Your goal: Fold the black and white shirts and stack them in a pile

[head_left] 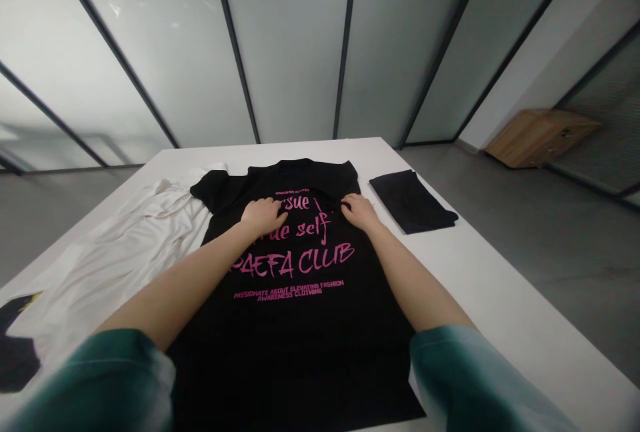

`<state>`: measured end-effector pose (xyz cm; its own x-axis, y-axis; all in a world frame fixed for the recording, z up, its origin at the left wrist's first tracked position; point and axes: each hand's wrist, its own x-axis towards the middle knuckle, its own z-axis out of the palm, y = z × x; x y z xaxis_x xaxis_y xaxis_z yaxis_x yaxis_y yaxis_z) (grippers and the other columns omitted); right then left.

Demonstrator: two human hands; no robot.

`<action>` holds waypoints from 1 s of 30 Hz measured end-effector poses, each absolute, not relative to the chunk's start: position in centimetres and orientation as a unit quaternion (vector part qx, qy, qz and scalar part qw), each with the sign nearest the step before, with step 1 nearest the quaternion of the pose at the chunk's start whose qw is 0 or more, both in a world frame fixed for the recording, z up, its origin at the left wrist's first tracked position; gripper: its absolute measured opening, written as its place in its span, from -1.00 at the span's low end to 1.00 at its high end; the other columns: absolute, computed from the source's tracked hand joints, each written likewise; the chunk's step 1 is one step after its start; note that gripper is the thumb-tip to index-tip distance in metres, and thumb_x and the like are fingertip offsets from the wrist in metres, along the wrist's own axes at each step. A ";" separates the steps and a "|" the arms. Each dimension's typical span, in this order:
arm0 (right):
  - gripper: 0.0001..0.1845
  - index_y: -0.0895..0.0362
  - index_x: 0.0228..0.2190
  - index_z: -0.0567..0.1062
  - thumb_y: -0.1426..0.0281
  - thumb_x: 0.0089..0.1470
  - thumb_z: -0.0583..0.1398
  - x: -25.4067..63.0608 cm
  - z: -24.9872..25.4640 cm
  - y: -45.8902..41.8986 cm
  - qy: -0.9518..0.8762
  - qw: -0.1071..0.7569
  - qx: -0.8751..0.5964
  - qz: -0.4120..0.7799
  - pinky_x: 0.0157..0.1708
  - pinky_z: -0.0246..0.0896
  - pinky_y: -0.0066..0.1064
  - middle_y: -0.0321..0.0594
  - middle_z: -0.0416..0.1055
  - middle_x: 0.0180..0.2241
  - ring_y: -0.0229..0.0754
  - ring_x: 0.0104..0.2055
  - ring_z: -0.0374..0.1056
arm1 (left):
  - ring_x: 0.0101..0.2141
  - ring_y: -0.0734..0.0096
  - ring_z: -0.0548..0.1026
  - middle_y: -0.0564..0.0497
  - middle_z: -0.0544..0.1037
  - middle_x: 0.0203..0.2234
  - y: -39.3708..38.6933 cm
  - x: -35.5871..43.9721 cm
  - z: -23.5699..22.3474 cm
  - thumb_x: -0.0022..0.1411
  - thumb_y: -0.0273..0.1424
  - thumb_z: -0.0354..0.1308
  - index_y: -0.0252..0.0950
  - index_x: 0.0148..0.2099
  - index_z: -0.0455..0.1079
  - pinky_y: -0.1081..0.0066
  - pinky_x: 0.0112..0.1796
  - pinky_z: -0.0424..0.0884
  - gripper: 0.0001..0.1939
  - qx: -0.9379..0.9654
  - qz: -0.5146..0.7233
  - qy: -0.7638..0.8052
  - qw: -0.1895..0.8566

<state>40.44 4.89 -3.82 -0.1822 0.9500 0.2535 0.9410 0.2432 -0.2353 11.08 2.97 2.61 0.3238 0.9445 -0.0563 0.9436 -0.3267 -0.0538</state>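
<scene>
A black T-shirt (300, 325) with pink lettering lies spread on the white table, its collar at the far end. Its left sleeve sticks out to the side, while the right sleeve is folded inward across the chest. My left hand (264, 215) rests on the shirt's chest over part of the lettering, thumb apart from the fingers. At the right edge, beside the folded sleeve, my right hand (360, 212) has its fingers bent onto the black cloth and pinches it; the fingertips are partly hidden.
A crumpled white garment (135, 232) lies to the left, touching the shirt's left sleeve. Dark printed cloth (17, 362) shows at the left edge. A folded black garment (413, 202) lies right of the shirt on the table (480, 299). Frosted glass panels (295, 45) stand behind; a wooden box (540, 139) is on the floor.
</scene>
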 end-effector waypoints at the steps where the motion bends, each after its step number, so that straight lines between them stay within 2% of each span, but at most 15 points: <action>1: -0.66 0.16 -0.09 0.58 0.39 0.22 0.08 40.5 -3.9 4.9 -0.768 0.179 -0.615 0.015 0.06 0.22 -0.20 -0.03 0.46 0.02 0.02 0.04 0.36 | 0.03 0.05 0.46 -0.20 0.51 0.02 3.8 12.4 2.9 0.37 -0.12 -0.13 -0.28 0.13 0.42 0.16 0.08 0.32 -0.50 -0.824 0.005 -0.567 0.008; 4: -0.67 0.14 -0.09 0.58 0.38 0.22 0.08 40.5 -4.0 4.9 -0.764 0.195 -0.615 0.020 0.06 0.22 -0.19 -0.04 0.46 0.02 0.01 0.03 0.36 | 0.03 0.18 0.45 -0.12 0.47 0.05 6.1 16.8 2.5 0.39 -0.31 -0.15 -0.20 0.28 0.29 0.28 0.05 0.34 -0.52 -0.839 -0.072 -0.540 -0.004; 7: -0.67 0.14 -0.09 0.58 0.38 0.23 0.08 40.6 -4.2 4.9 -0.761 0.209 -0.614 0.028 0.07 0.22 -0.19 -0.04 0.46 0.02 0.00 0.04 0.36 | 0.10 0.12 0.37 -0.16 0.38 0.13 8.3 20.6 0.8 0.31 -0.48 -0.09 -0.16 0.36 0.19 0.21 0.06 0.33 -0.42 -0.844 -0.098 -0.527 0.011; 9: -0.68 0.14 -0.10 0.57 0.38 0.23 0.08 40.7 -4.2 4.8 -0.759 0.214 -0.614 0.032 0.07 0.21 -0.19 -0.04 0.46 0.02 0.00 0.04 0.36 | 0.16 0.04 0.30 -0.16 0.33 0.20 9.7 22.4 -0.1 0.26 -0.52 -0.03 -0.14 0.33 0.24 0.11 0.11 0.28 -0.40 -0.855 -0.093 -0.510 0.022; 11: -0.68 0.14 -0.10 0.58 0.38 0.22 0.08 40.8 -4.3 4.9 -0.757 0.221 -0.614 0.036 0.06 0.22 -0.20 -0.04 0.47 0.01 0.00 0.03 0.36 | 0.16 0.00 0.30 -0.15 0.37 0.18 11.1 23.4 -0.6 0.24 -0.51 0.00 -0.17 0.24 0.37 0.05 0.13 0.25 -0.47 -0.863 -0.083 -0.497 0.010; 13: -0.69 0.14 -0.12 0.58 0.39 0.22 0.08 40.8 -4.3 4.9 -0.756 0.229 -0.612 0.040 0.06 0.22 -0.21 -0.05 0.48 -0.01 -0.01 0.02 0.37 | 0.11 0.05 0.38 -0.16 0.48 0.09 12.3 23.7 -0.7 0.26 -0.50 -0.03 -0.22 0.14 0.46 0.10 0.12 0.28 -0.55 -0.850 -0.105 -0.516 -0.026; 15: -0.69 0.14 -0.13 0.58 0.39 0.21 0.08 40.8 -4.3 5.0 -0.756 0.234 -0.609 0.046 0.05 0.23 -0.22 -0.06 0.49 -0.04 -0.02 0.01 0.37 | 0.03 0.13 0.46 -0.16 0.54 0.01 13.5 23.3 -0.5 0.28 -0.51 -0.09 -0.27 0.13 0.45 0.19 0.07 0.34 -0.55 -0.795 -0.172 -0.577 -0.070; 18: -0.69 0.13 -0.14 0.58 0.38 0.21 0.08 40.8 -4.5 5.1 -0.754 0.239 -0.610 0.046 0.05 0.23 -0.22 -0.08 0.50 -0.04 -0.02 0.01 0.37 | 0.01 0.19 0.51 -0.16 0.56 0.00 15.1 21.8 -0.2 0.32 -0.50 -0.14 -0.30 0.17 0.40 0.28 0.03 0.38 -0.54 -0.682 -0.277 -0.668 -0.111; 21: -0.70 0.11 -0.13 0.58 0.38 0.21 0.08 40.8 -4.6 5.2 -0.749 0.245 -0.614 0.042 0.06 0.23 -0.22 -0.10 0.50 -0.04 -0.03 0.01 0.37 | 0.05 0.21 0.49 -0.15 0.55 0.03 16.4 20.2 -0.4 0.30 -0.47 -0.05 -0.31 0.15 0.40 0.32 0.05 0.37 -0.58 -0.663 -0.256 -0.682 -0.173; 23: -0.71 0.10 -0.14 0.58 0.39 0.21 0.09 40.8 -4.7 5.1 -0.749 0.248 -0.613 0.041 0.06 0.23 -0.22 -0.10 0.49 -0.04 -0.04 0.01 0.37 | 0.07 0.23 0.48 -0.17 0.52 0.07 16.8 19.5 -0.6 0.26 -0.46 0.04 -0.35 0.21 0.35 0.37 0.06 0.36 -0.54 -0.677 -0.227 -0.668 -0.211; 27: -0.71 0.11 -0.13 0.58 0.38 0.21 0.10 40.7 -4.6 5.1 -0.746 0.247 -0.618 0.033 0.04 0.23 -0.24 -0.09 0.49 -0.03 -0.04 0.01 0.37 | 0.15 0.23 0.40 -0.24 0.42 0.16 15.0 19.1 -1.4 0.24 -0.44 0.07 -0.42 0.32 0.19 0.37 0.14 0.29 -0.40 -0.716 -0.247 -0.629 -0.174; 30: -0.71 0.12 -0.12 0.58 0.35 0.23 0.11 40.5 -4.2 5.0 -0.737 0.236 -0.633 0.022 0.03 0.23 -0.22 -0.07 0.49 -0.04 -0.01 0.00 0.38 | 0.20 0.18 0.34 -0.21 0.38 0.20 12.1 19.1 -2.2 0.25 -0.40 0.07 -0.36 0.34 0.19 0.28 0.20 0.23 -0.39 -0.793 -0.202 -0.560 -0.130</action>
